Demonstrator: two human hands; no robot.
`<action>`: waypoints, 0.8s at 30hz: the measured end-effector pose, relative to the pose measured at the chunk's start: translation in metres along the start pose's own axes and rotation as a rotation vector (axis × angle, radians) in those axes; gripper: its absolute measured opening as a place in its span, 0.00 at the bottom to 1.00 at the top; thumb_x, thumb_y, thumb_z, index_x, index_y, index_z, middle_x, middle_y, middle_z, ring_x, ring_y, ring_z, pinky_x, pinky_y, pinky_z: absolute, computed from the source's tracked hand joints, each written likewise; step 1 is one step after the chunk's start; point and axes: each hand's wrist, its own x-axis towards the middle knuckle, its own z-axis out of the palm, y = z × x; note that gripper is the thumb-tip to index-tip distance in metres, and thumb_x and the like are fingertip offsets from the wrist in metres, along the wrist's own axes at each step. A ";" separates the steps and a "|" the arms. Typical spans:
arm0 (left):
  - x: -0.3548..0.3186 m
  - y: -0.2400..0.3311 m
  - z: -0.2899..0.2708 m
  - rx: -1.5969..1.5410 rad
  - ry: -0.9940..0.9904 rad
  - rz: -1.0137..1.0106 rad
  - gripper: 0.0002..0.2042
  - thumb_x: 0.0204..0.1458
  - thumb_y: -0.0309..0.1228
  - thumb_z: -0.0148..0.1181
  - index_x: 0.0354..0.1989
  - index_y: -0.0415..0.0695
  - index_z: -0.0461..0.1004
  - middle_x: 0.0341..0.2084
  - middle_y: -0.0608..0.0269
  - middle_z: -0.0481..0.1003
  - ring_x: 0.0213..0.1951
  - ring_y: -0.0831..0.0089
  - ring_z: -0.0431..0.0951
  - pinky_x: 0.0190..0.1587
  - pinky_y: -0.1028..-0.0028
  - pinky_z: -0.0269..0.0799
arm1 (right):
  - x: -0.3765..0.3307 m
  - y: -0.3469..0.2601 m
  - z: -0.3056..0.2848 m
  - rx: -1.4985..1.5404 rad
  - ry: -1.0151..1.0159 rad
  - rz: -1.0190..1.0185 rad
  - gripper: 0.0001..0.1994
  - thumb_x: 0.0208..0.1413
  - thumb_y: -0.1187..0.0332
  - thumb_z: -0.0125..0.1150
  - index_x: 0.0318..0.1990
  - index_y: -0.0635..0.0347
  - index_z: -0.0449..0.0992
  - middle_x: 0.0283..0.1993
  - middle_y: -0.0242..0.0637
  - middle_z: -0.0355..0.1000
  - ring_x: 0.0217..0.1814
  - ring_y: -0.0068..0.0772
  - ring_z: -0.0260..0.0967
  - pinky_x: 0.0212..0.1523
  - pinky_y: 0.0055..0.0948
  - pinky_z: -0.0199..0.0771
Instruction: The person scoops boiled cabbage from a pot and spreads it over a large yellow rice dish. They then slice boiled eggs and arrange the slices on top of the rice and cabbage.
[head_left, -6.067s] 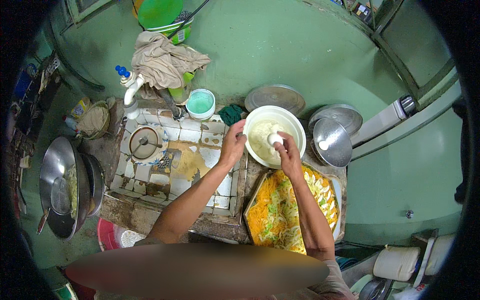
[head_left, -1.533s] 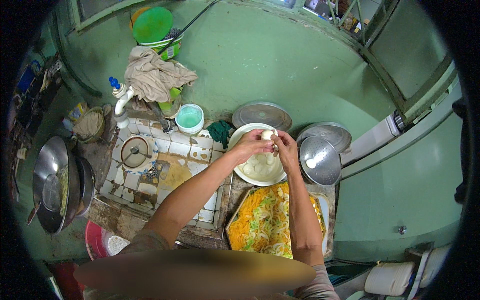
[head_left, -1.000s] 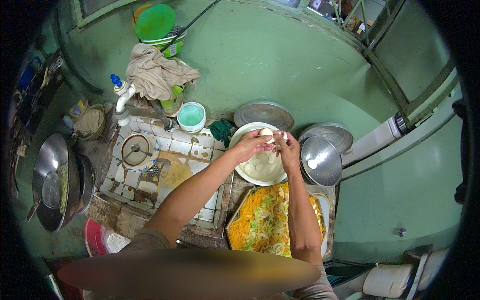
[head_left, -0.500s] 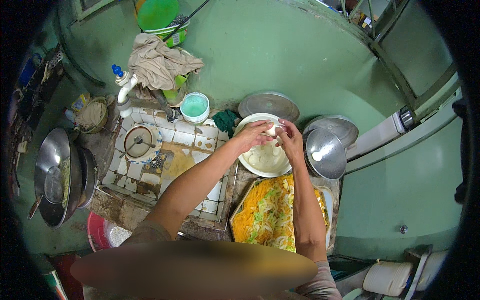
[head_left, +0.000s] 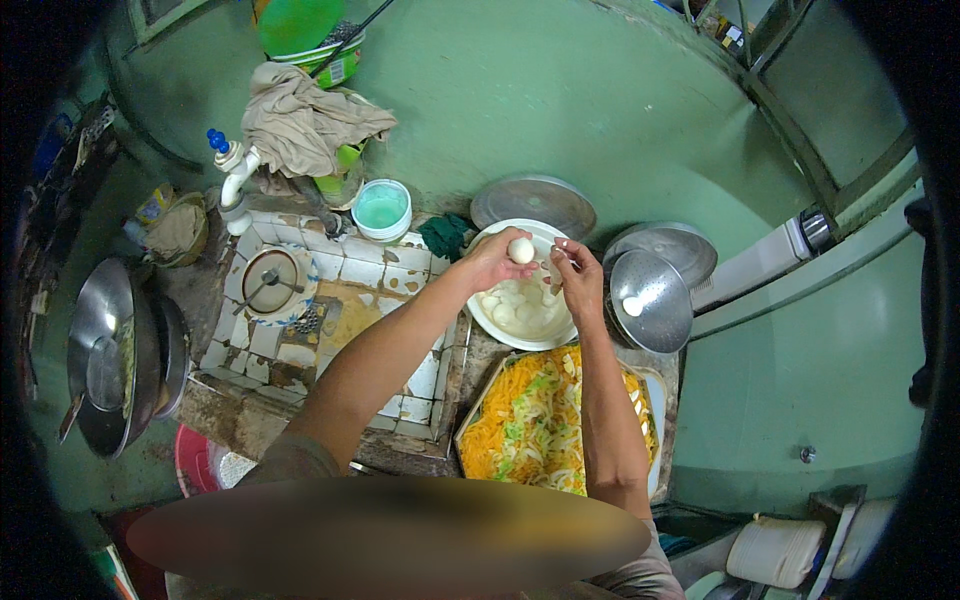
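Observation:
A smooth white egg (head_left: 521, 250), seemingly a boiled one, rests in the fingers of my left hand (head_left: 488, 264), over the left rim of a white bowl (head_left: 492, 327). Close by on the right, my right hand (head_left: 578, 282) has its fingers pinched together above the bowl. Something small and pale shows at those fingertips, too small to name. Inside the bowl lie several more white eggs (head_left: 520, 302). Below my hands, a tray (head_left: 463, 437) holds shredded orange and green food (head_left: 530, 420); my right forearm hides part of it.
To the left lies a tiled sink (head_left: 402, 285) with a lidded pot (head_left: 275, 285). A white tub (head_left: 382, 210) of greenish liquid and a dark green cloth (head_left: 445, 236) sit behind. Metal lids (head_left: 535, 205) and a colander (head_left: 650, 300) lean at the wall. Woks (head_left: 110, 350) stand far left.
My hands have drawn apart. The egg, held between both hands before, is now in my left hand alone, while the right has come away slightly lower. The view has shifted a little.

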 end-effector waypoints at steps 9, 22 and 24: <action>0.016 -0.056 -0.026 2.151 0.159 0.317 0.16 0.50 0.28 0.57 0.49 0.46 0.73 0.48 0.46 0.69 0.49 0.49 0.75 0.51 0.55 0.72 | -0.029 0.069 0.018 -1.025 -0.653 0.147 0.27 0.45 0.58 0.67 0.55 0.58 0.74 0.52 0.55 0.72 0.56 0.50 0.70 0.62 0.40 0.65; -0.055 0.008 -0.018 0.769 0.078 0.524 0.23 0.50 0.23 0.63 0.56 0.43 0.67 0.46 0.59 0.72 0.48 0.62 0.76 0.51 0.67 0.73 | 0.025 0.009 -0.157 -0.957 0.120 -0.072 0.12 0.51 0.72 0.60 0.44 0.58 0.78 0.40 0.49 0.78 0.43 0.49 0.76 0.46 0.41 0.75; -0.092 0.010 -0.030 0.609 0.216 0.422 0.23 0.49 0.23 0.63 0.55 0.41 0.68 0.46 0.60 0.71 0.47 0.65 0.76 0.49 0.68 0.75 | 0.022 0.029 -0.194 -1.232 -0.034 0.018 0.15 0.49 0.72 0.61 0.47 0.58 0.76 0.43 0.53 0.76 0.47 0.53 0.74 0.49 0.43 0.73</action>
